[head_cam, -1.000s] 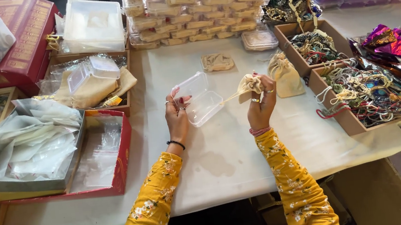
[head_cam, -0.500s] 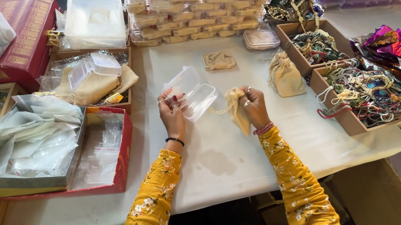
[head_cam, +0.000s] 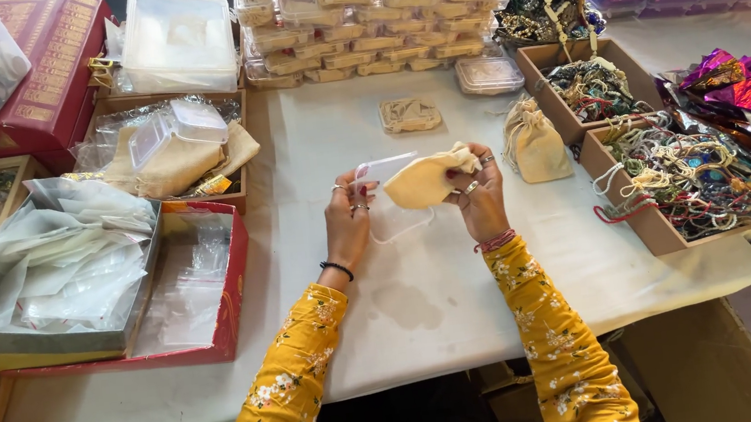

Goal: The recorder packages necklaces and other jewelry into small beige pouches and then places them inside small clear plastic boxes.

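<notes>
Cream cloth pouch (head_cam: 424,182), pinched by both hands' fingers (head_cam: 475,171), half hides a clear plastic box (head_cam: 382,171).

Bright, even overhead light, soft and diffuse. Faint shadow under the hands on the white bench (head_cam: 425,318). Mild glare on the clear plastic boxes (head_cam: 372,13) far centre and the foil wrappers (head_cam: 750,102) far right. Sharp focus throughout; wide-angle bowing at the edges.
</notes>
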